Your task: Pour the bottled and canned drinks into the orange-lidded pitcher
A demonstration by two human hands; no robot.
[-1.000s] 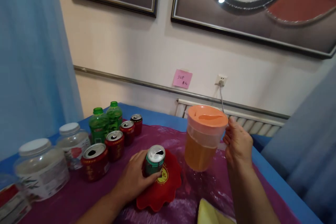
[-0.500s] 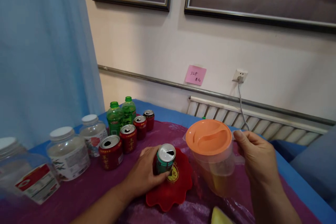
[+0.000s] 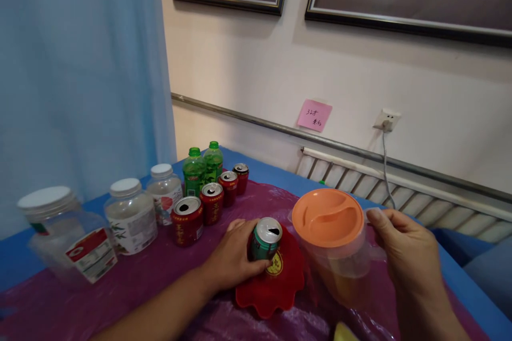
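Observation:
My left hand (image 3: 236, 256) is wrapped round a green drink can (image 3: 265, 240) with an opened top. The can is upright over a red scalloped plate (image 3: 280, 290) bearing a yellow emblem. To the right, my right hand (image 3: 408, 256) grips the handle of a clear plastic pitcher (image 3: 352, 269) with an orange lid (image 3: 328, 217). Some yellowish liquid shows low in the pitcher. Its handle is partly covered by my fingers. A gap separates the pitcher from the can.
Several red cans (image 3: 187, 221) and green bottles (image 3: 194, 173) stand on the left, beside clear jars with white lids (image 3: 130, 218). Purple plastic sheeting (image 3: 224, 311) covers the blue table (image 3: 264, 159). A yellow thing (image 3: 344, 333) shows at the bottom edge. Behind is a radiator (image 3: 344, 173).
The whole view has shifted, so most things sit further right. Both hands keep their holds on the can and the pitcher, which looks slightly more tilted.

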